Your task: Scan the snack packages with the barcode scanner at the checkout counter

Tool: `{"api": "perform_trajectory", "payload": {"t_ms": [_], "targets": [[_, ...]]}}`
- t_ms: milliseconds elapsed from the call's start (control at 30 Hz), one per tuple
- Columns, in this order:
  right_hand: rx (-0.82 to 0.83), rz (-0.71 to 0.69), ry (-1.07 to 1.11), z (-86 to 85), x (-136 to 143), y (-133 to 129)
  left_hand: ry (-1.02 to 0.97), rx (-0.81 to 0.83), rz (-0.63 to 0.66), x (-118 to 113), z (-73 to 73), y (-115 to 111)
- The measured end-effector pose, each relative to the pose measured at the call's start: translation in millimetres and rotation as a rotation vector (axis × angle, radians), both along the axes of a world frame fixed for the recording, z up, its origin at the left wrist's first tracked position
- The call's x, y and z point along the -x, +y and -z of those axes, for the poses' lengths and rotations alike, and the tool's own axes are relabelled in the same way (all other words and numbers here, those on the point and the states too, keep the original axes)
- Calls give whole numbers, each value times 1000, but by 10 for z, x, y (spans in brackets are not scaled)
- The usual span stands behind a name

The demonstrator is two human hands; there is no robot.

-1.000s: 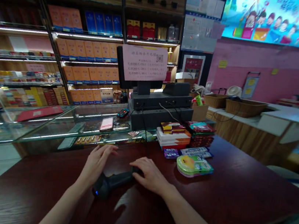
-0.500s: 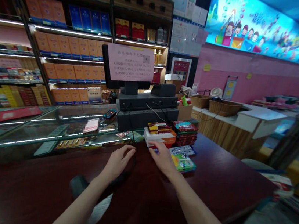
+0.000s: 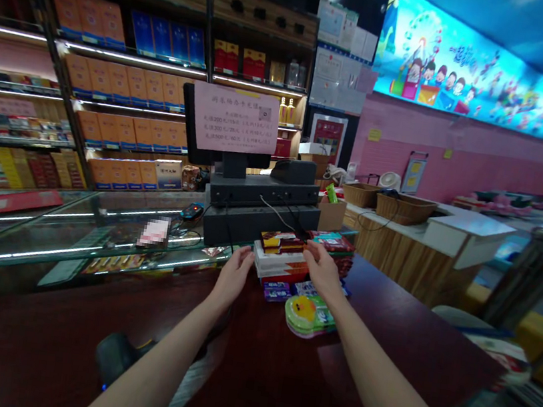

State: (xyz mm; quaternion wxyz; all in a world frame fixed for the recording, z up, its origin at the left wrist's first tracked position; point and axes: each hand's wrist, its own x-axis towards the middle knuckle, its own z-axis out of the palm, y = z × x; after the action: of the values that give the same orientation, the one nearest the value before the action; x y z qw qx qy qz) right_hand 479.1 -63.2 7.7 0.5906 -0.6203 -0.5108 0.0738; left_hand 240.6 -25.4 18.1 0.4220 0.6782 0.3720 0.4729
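A short stack of white and orange boxes [image 3: 275,268] with brown and yellow packets [image 3: 282,242] on top stands on the dark red table. At its left side is my left hand [image 3: 234,276], fingers curved and slightly apart, the tips close to the boxes. My right hand [image 3: 325,275] reaches to the stack's right edge, fingers bent and thumb apart; whether it touches is unclear. Below my right hand lie a green pack with a yellow duck [image 3: 307,311] and a small purple pack [image 3: 276,292]. Red packets [image 3: 334,241] are piled behind that hand, partly hidden.
A dark handheld scanner [image 3: 116,357] lies left of my left forearm. Behind the stack stands a till [image 3: 259,219] with a sign-covered screen [image 3: 235,121]. A glass display counter [image 3: 96,226] runs along the left. Wicker baskets [image 3: 404,210] sit on another counter.
My right hand has moved up and right, from the stack's front to its right edge. My left hand has come nearer the stack's left side. The duck pack and purple pack are uncovered.
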Motion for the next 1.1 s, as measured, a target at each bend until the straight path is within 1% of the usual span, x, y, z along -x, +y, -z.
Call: {"api": "perform_trajectory", "payload": {"t_ms": [67,167,267,367,533,700,800,900,1000,1100], "targets": [[18,8,-25,1,-29,82,6,-16,-18,-79,-27,92],[38,15,-56,0,-56,213,22,-9,-2,-200,-43,228],[73,5,-84,-7,-71,318,14,-12,-5,-310,-31,340],[87,-7,-110,-20,-74,367,-21,-16,7,-387,-8,417],[88,-14,-188,-31,-57,354,-74,-14,21,-439,34,473],[56,9,-199,-59,-2,296,-128,3,18,-437,47,435],[51,12,-192,-134,93,230,-160,5,13,-389,6,374],[36,-19,-191,-224,255,162,-185,-14,-10,-259,-55,308],[-22,-60,-161,-266,483,131,-198,-74,-71,-31,-116,246],[-101,-115,-124,-231,764,137,-201,-134,-119,280,-181,168]]}}
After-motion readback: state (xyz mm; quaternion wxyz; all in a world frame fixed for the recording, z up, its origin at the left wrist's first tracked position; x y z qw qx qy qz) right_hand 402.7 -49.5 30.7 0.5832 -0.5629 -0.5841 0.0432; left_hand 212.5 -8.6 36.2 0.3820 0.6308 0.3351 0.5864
